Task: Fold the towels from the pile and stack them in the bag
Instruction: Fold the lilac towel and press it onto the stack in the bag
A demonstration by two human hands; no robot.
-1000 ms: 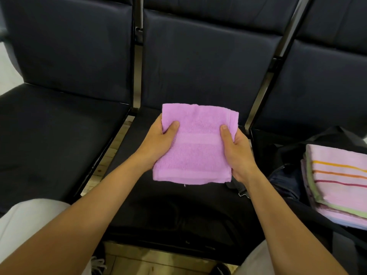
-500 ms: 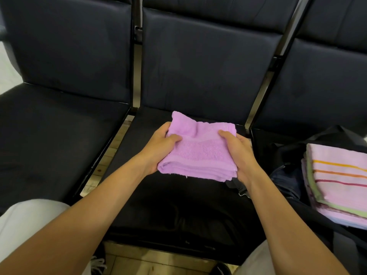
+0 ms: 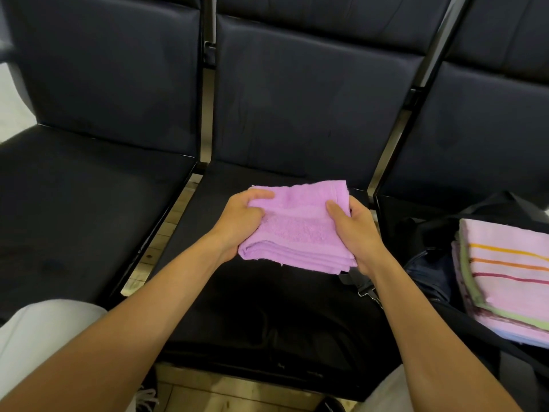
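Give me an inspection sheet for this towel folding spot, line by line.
Surface: black middle seat of a row of chairs.
Job's things: folded purple towel held above the seat; stack of striped towels in the black bag on the seat to the right.
Clutter: nothing seen.
Grippers: left hand and right hand each grip a side of the purple towel.
Cables: nothing seen.
Surroundings: dark seat backs, tiled floor.

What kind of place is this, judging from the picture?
Probably a waiting area, though that is a guess: a row of joined dark padded seats on a black metal frame, with a pale tiled floor showing between them.
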